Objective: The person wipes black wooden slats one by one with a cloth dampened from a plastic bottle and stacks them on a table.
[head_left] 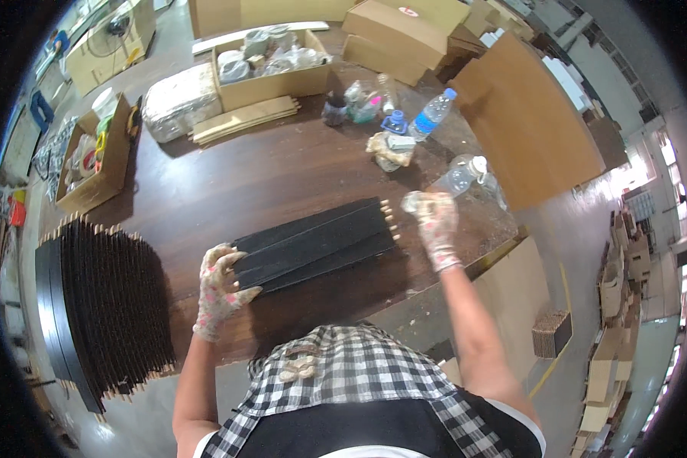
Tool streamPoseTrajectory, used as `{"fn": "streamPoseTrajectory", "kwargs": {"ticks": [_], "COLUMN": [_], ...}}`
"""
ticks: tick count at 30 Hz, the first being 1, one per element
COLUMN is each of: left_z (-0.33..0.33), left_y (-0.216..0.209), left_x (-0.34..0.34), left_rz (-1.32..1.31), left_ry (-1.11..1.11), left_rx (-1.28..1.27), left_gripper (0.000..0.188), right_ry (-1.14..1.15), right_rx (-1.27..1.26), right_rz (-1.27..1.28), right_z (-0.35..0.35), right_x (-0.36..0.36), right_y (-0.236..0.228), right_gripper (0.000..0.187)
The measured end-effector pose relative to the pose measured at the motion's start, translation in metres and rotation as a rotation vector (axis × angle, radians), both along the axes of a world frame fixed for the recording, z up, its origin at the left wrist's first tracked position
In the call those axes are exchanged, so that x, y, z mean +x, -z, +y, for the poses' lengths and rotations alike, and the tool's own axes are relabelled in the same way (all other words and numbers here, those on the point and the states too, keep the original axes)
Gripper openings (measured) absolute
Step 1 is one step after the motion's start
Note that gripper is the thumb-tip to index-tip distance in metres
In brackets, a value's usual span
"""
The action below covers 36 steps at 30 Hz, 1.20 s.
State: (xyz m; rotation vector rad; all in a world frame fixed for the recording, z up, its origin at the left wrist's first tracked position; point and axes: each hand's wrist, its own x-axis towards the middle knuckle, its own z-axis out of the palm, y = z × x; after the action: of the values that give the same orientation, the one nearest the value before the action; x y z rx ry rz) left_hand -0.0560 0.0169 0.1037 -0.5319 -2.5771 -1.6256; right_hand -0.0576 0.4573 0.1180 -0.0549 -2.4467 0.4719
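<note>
Several flat black boards (313, 243) lie together on the dark brown table, pale wooden dowels (389, 219) sticking out of their right end. My left hand (220, 290), in a pale patterned glove, grips their left end with fingers and thumb spread around it. Off to the right of the dowels, apart from the boards, is my right hand (437, 220) in a matching glove. Its fingers are closed, and a whitish thing at their tips cannot be made out. A bunched-up cloth and a small container (391, 150) sit beyond it.
A tall stack of black dowelled boards (107, 305) fills the table's left end. Plastic bottles (433, 114) and a blue-handled jug (395, 122) stand at the back right. An open carton of bags (275, 88), a wrapped bundle (180, 102) and a tool box (103, 168) line the far side.
</note>
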Motion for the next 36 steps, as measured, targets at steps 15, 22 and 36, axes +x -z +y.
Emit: {"fn": "streamPoseTrajectory", "kwargs": {"ticks": [15,22,36], "left_z": [-0.003,-0.003,-0.019], "left_y": [0.006,0.006,0.009], "left_x": [-0.001,0.000,0.005], "left_rz": [0.050,0.010,-0.033], "left_ry": [0.025,0.012,-0.078], "left_rx": [-0.127,-0.086,-0.165], "left_gripper": [0.061,0.063,0.076], "right_ry": [0.311,0.307,0.418], "right_rx": [0.384,-0.821,-1.721], "right_rz": [-0.203,0.213,0.570], "right_z": [0.127,0.186,0.100], "right_x": [-0.047,-0.011,0.043], "right_y": [-0.047,-0.009,0.031], "right_gripper": [0.044,0.032,0.026]}}
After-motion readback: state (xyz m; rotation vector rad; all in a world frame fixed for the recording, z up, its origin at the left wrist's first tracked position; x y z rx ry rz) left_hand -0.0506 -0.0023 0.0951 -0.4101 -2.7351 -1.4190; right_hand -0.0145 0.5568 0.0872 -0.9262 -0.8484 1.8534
